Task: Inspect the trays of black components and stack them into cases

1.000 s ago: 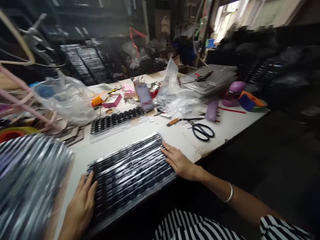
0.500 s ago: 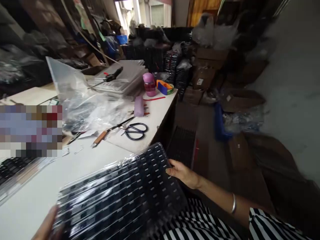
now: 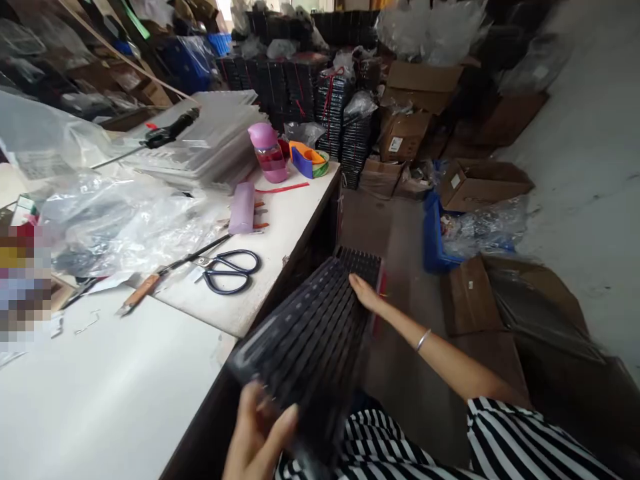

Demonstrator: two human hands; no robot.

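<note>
Beside the white worktable [image 3: 150,373], at lower centre, a black tray stack [image 3: 315,327] runs lengthwise away, left hand [image 3: 257,433] clamping its near end, right hand [image 3: 365,293] gripping the far end.

It was a cluttered small workshop or packing room: a white worktable [image 3: 280,227] carried scissors [image 3: 227,270] and plastic bags [image 3: 115,223], while cardboard boxes [image 3: 480,183] and tied stacks of black trays [image 3: 333,110] crowded the concrete floor [image 3: 590,167].
</note>
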